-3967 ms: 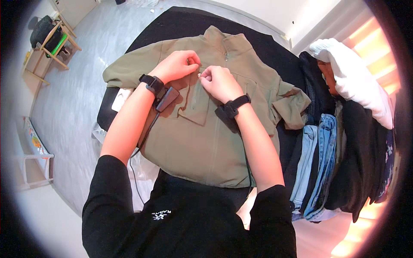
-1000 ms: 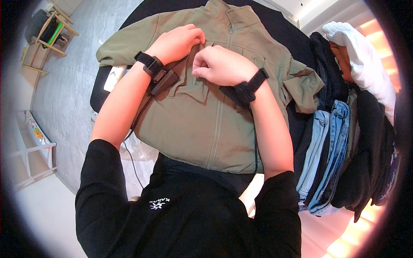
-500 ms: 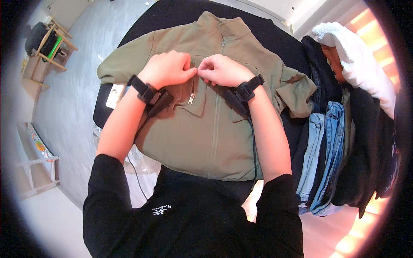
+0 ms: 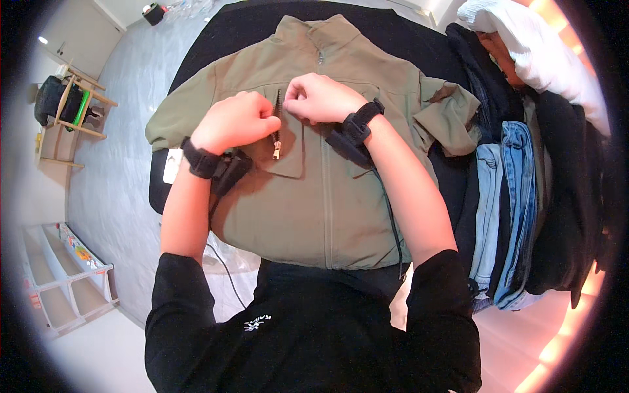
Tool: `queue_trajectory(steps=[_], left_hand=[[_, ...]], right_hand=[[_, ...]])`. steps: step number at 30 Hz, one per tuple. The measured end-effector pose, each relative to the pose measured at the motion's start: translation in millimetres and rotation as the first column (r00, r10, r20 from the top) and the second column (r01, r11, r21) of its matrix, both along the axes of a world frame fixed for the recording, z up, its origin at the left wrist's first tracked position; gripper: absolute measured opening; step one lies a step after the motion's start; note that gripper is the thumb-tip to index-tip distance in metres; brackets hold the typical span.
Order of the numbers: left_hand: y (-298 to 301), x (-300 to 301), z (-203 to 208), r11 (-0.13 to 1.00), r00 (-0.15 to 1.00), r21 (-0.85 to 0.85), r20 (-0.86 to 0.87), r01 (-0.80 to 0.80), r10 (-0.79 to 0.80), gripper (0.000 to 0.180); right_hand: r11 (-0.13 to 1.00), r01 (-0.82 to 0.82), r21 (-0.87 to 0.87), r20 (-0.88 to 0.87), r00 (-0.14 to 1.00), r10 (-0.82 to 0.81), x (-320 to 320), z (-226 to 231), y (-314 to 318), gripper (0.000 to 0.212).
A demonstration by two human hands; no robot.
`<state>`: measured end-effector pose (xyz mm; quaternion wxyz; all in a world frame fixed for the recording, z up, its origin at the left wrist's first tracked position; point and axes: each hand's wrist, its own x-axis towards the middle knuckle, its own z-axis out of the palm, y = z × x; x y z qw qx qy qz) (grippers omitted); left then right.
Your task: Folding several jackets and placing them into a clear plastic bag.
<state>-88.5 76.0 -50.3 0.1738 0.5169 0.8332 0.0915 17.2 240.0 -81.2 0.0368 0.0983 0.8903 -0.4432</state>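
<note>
An olive-green jacket (image 4: 295,216) lies spread out, front up, collar away from me and its long front zip fastened. On its left chest a pocket zipper (image 4: 278,105) is parted, with dark teeth showing. The metal zipper pull (image 4: 276,150) sits at the lower end. My left hand (image 4: 239,121) is closed at the zipper's left edge, fingers curled against the jacket cloth. Across the opening, my right hand (image 4: 324,98) pinches the cloth by the right edge. Both hands partly hide what their fingertips grip. Black straps with small devices circle both wrists.
The jacket rests on a black-covered surface (image 4: 229,26). To the right lie folded blue jeans (image 4: 515,216), dark garments (image 4: 563,196) and a white knit garment (image 4: 544,52). A white object (image 4: 173,166) sits by the left sleeve. Farther left stand a wooden chair (image 4: 82,105) and a white rack (image 4: 69,275).
The view has shifted. My hands have moved apart, from nearly touching over the pocket zipper to either side of it. More of the zipper's dark teeth shows between them.
</note>
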Motion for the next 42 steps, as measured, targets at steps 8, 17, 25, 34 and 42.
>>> queue_trajectory(steps=[8, 17, 25, 34, 42], left_hand=[[-5, -9, 7, 0.963, 0.946, 0.265, 0.321, -0.040, -0.049, 0.023], [-8, -22, 4, 0.941, 0.926, 0.338, 0.358, -0.006, -0.123, 0.023], [-19, -61, -11, 0.961, 0.982, 0.234, 0.153, -0.146, 0.112, 0.029], [-23, -81, -25, 0.906, 0.980, 0.389, 0.169, -0.166, 0.107, 0.032], [-18, -82, -34, 0.911, 0.984, 0.381, 0.138, -0.158, 0.113, 0.030]], right_hand=[[0.910, -0.013, -0.413, 0.035, 0.999, 0.030, -5, 12, -14, 0.024], [0.917, -0.196, 0.348, -0.327, 0.891, 0.314, -2, -4, -29, 0.025], [0.911, -0.370, 0.184, -0.254, 0.877, 0.407, -2, 2, -41, 0.017], [0.965, -0.261, -0.025, 0.122, 0.957, 0.262, -12, 25, -50, 0.053], [0.759, 0.213, -0.615, 0.267, 0.962, -0.054, -18, 20, -64, 0.047]])
